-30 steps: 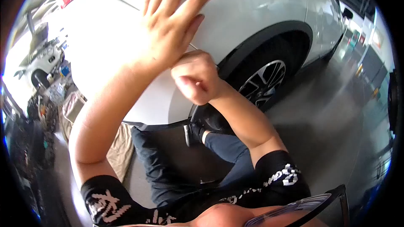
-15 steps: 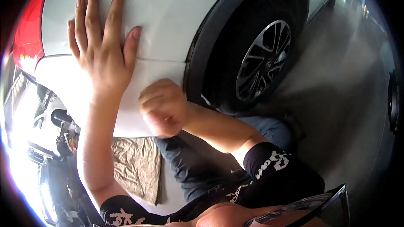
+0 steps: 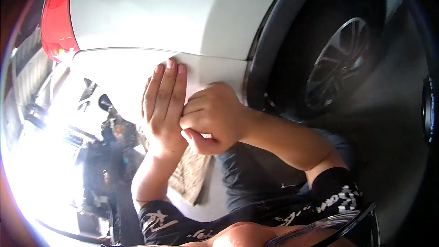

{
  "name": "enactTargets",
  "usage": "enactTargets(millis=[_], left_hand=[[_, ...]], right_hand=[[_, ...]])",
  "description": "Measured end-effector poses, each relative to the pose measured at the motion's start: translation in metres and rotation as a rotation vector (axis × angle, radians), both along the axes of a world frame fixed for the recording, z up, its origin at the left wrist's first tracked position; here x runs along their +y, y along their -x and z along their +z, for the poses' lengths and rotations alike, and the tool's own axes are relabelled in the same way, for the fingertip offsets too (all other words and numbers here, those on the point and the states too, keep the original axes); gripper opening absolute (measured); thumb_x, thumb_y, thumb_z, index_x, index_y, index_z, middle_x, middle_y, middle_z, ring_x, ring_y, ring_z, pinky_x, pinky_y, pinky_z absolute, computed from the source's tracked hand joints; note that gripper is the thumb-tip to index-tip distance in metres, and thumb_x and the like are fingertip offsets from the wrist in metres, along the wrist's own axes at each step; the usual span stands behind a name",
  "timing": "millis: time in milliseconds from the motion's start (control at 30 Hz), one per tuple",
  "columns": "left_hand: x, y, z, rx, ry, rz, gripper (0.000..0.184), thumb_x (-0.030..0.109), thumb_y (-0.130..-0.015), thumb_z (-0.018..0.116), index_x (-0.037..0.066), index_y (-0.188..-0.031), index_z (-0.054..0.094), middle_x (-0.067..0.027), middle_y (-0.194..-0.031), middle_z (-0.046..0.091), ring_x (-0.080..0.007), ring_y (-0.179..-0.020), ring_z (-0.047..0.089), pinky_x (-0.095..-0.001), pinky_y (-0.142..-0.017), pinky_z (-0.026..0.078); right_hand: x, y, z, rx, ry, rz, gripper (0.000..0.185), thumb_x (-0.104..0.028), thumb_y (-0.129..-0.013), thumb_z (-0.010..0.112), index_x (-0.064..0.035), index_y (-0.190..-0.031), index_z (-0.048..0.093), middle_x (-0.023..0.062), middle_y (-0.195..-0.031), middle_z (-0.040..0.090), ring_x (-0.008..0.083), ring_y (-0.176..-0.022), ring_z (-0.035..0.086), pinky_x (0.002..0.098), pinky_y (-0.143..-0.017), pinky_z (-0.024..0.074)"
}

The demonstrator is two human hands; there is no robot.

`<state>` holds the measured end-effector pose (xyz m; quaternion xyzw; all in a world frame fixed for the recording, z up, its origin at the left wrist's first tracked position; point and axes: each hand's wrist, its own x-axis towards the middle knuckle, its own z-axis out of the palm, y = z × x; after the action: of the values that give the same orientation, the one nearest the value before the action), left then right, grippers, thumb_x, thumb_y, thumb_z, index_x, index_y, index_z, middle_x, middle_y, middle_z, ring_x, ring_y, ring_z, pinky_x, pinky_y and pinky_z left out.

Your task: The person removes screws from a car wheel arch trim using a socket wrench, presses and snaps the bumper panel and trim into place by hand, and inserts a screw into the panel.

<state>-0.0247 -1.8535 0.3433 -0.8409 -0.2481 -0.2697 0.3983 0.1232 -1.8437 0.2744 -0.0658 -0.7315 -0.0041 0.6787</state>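
My left hand (image 3: 165, 103) lies flat on the car's pale rear bumper (image 3: 210, 71), just below the seam with the body panel (image 3: 151, 9). Its fingers are stretched out and close together, tips towards the seam. My right hand (image 3: 214, 116) is curled into a fist, its knuckles against or right beside the edge of the left hand. Nothing shows inside the fist. Part of the bumper is hidden behind both hands.
A red tail light (image 3: 59, 27) is at the upper left. Dark wheel-arch trim (image 3: 270, 41) and a wheel (image 3: 340, 64) are on the right. A crumpled brown cloth (image 3: 190, 176) lies below the hands, beside my leg (image 3: 247, 174). Glare washes out the left side.
My left hand has come down from the upper panel onto the bumper, its spread fingers now together. The right fist has met it there. The whole view has shifted.
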Motion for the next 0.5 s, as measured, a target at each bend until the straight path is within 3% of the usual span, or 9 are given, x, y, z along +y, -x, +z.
enactTargets(millis=[33, 100, 133, 167, 200, 300, 433, 467, 500], left_hand=[[0.000, 0.002, -0.002, 0.015, -0.026, 0.020, 0.047, 0.004, -0.089, 0.061, 0.001, -0.135, 0.069, -0.0149, -0.144, 0.064, -0.0332, -0.141, 0.055, -0.0475, -0.116, 0.045], [0.003, 0.000, -0.008, 0.049, -0.087, 0.052, 0.048, 0.003, -0.091, 0.058, -0.001, -0.138, 0.066, -0.0172, -0.146, 0.063, -0.0352, -0.140, 0.055, -0.0490, -0.117, 0.044], [0.005, -0.010, -0.021, 0.118, -0.099, 0.145, 0.050, 0.000, -0.094, 0.053, -0.004, -0.143, 0.060, -0.0224, -0.149, 0.058, -0.0403, -0.141, 0.053, -0.0508, -0.117, 0.043], [0.000, -0.014, -0.025, 0.149, -0.090, 0.196, 0.053, 0.001, -0.097, 0.052, -0.008, -0.148, 0.051, -0.0262, -0.154, 0.051, -0.0454, -0.143, 0.049, -0.0518, -0.117, 0.043], [-0.001, -0.013, -0.026, 0.158, -0.088, 0.217, 0.054, 0.005, -0.098, 0.053, -0.009, -0.150, 0.048, -0.0281, -0.156, 0.047, -0.0476, -0.144, 0.046, -0.0527, -0.118, 0.043], [-0.009, -0.009, -0.031, 0.152, -0.086, 0.240, 0.061, 0.018, -0.101, 0.057, -0.011, -0.152, 0.043, -0.0318, -0.160, 0.039, -0.0511, -0.147, 0.040, -0.0548, -0.118, 0.041], [-0.006, -0.011, -0.043, 0.089, -0.097, 0.234, 0.076, 0.040, -0.103, 0.059, -0.011, -0.155, 0.040, -0.0346, -0.163, 0.029, -0.0525, -0.150, 0.034, -0.0567, -0.118, 0.040], [0.003, -0.016, -0.033, 0.120, -0.095, 0.243, 0.090, 0.056, -0.104, 0.052, -0.011, -0.160, 0.029, -0.0343, -0.166, 0.023, -0.0506, -0.153, 0.028, -0.0601, -0.120, 0.035], [0.020, -0.017, -0.037, 0.112, -0.122, 0.221, 0.093, 0.059, -0.104, 0.049, -0.010, -0.161, 0.025, -0.0343, -0.166, 0.021, -0.0502, -0.154, 0.025, -0.0613, -0.121, 0.032]], right_hand=[[-0.004, 0.001, -0.005, 0.006, 0.019, 0.007, 0.010, -0.013, -0.072, 0.064, -0.0095, -0.064, 0.060, 0.0071, -0.059, 0.054, 0.0281, -0.053, 0.056, 0.0405, -0.050, 0.0430], [-0.021, 0.008, -0.031, 0.046, 0.315, 0.603, 0.015, -0.016, -0.080, 0.062, -0.0090, -0.067, 0.062, 0.0093, -0.061, 0.055, 0.0327, -0.056, 0.057, 0.0424, -0.053, 0.0444], [-0.026, 0.009, -0.058, -0.039, 0.316, 0.571, 0.018, -0.019, -0.083, 0.063, -0.0098, -0.068, 0.062, 0.0095, -0.064, 0.058, 0.0346, -0.059, 0.059, 0.0450, -0.056, 0.0451], [-0.025, 0.018, -0.079, -0.226, 0.266, 0.613, 0.022, -0.022, -0.088, 0.063, -0.0097, -0.070, 0.064, 0.0109, -0.069, 0.064, 0.0353, -0.064, 0.063, 0.0457, -0.059, 0.0478], [-0.041, 0.010, -0.087, -0.572, 0.468, 0.650, 0.026, -0.026, -0.092, 0.062, -0.0081, -0.074, 0.068, 0.0135, -0.074, 0.067, 0.0350, -0.070, 0.067, 0.0461, -0.062, 0.0501], [-0.047, 0.020, -0.130, -1.022, 0.480, 0.669, 0.037, -0.042, -0.099, 0.061, -0.0061, -0.095, 0.072, 0.0210, -0.090, 0.073, 0.0412, -0.085, 0.071, 0.0512, -0.078, 0.0566], [-0.039, 0.014, -0.193, -0.798, 0.771, 1.095, 0.040, -0.046, -0.101, 0.062, -0.0064, -0.101, 0.069, 0.0156, -0.088, 0.073, 0.0322, -0.086, 0.072, 0.0435, -0.077, 0.0543], [-0.033, -0.006, -0.193, -0.714, 0.860, 1.199, 0.038, -0.044, -0.101, 0.063, -0.0063, -0.101, 0.068, 0.0139, -0.087, 0.072, 0.0294, -0.084, 0.071, 0.0424, -0.076, 0.0535], [-0.025, -0.017, -0.203, -0.628, 0.952, 1.300, 0.037, -0.043, -0.101, 0.064, -0.0062, -0.100, 0.068, 0.0121, -0.086, 0.071, 0.0267, -0.082, 0.069, 0.0413, -0.075, 0.0527]])
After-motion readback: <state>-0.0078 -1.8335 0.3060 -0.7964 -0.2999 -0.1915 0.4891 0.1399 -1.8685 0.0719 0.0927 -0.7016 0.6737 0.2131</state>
